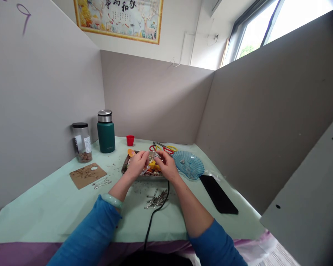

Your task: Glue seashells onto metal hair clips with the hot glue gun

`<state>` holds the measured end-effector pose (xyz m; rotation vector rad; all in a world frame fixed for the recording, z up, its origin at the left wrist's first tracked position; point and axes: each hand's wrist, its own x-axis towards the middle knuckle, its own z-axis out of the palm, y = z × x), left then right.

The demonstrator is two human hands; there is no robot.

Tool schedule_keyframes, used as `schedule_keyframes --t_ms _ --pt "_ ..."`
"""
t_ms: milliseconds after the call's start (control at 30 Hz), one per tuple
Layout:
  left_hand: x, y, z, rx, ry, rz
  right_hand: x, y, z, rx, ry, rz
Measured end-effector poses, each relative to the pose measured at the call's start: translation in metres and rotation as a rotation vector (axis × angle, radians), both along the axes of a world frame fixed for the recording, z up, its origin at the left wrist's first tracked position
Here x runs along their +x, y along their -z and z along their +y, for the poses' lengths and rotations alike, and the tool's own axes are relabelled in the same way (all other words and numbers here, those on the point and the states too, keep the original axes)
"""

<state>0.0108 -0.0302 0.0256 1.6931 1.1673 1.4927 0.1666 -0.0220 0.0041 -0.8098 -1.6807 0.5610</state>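
Note:
My left hand (pixel 138 164) is over the left part of a metal tray (pixel 147 178), its fingers bent and pressed together; whatever is between them is too small to make out. My right hand (pixel 167 165) is above the tray's right side, thumb and fingers pinched near a small shiny piece I cannot name. Mixed small scraps fill the tray, among them a yellow piece (pixel 155 165) and an orange piece (pixel 131 152) at the back left corner. In front of the tray lies a pile of small silvery metal pins or clips (pixel 157 200).
Right of the tray sits a blue shell-shaped plate (pixel 189 165), then a black phone-like slab (pixel 218 194). Scissors (pixel 169 149) and a red cup (pixel 130 140) stand behind. At left are a green bottle (pixel 106 135), a jar (pixel 82 142), cardboard (pixel 87 175); a black cord (pixel 152 218) runs forward.

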Motion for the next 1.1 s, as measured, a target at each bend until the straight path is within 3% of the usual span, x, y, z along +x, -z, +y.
schedule_keyframes --t_ms 100,333,700,900,1100 --pt "0.0 0.003 0.004 0.019 0.026 -0.008 0.0 0.001 0.001 0.0 -0.005 0.004" --pt "0.001 0.005 0.009 -0.054 0.074 -0.229 0.001 0.004 0.005 0.008 0.039 0.007" --pt "0.002 0.0 0.002 -0.103 0.144 -0.227 -0.001 -0.003 -0.002 -0.005 0.02 -0.011" --pt "0.0 0.0 0.005 -0.158 0.137 -0.338 -0.002 -0.003 -0.001 -0.017 0.021 0.027" --pt "-0.008 0.0 0.006 -0.369 0.359 -0.637 -0.001 0.0 0.001 0.011 0.026 0.026"
